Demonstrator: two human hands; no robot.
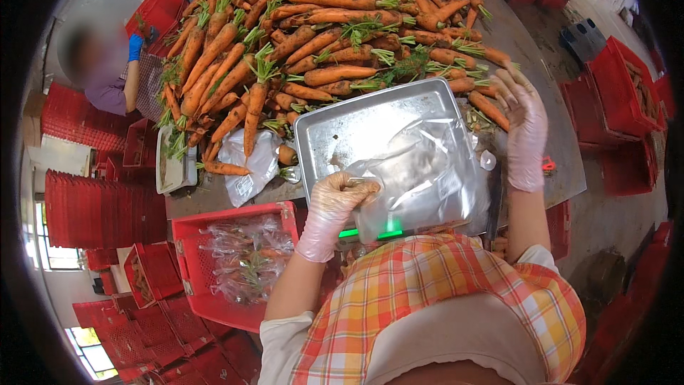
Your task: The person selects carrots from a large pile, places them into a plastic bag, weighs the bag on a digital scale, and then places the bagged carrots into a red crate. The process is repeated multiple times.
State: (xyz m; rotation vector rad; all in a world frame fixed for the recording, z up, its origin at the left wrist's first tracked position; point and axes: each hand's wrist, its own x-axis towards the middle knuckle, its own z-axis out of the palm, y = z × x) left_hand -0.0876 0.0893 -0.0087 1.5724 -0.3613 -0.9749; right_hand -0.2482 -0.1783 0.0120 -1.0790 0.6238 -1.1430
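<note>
My left hand, in a thin translucent glove, pinches the edge of a clear plastic bag. The bag lies over a shallow metal tray that rests on a scale with a lit green display. My right hand, gloved too, is raised at the right, fingers slightly bent, beside a carrot. Its fingertips overlap another carrot at the pile's edge; whether they touch it I cannot tell. Beyond the tray rises a big heap of soil-marked carrots with short green tops.
A red crate of bagged carrots stands at the lower left. White plastic bags lie left of the tray, near a white container. Across the table, a co-worker's blue-gloved hand is near a red crate. More red crates stand right.
</note>
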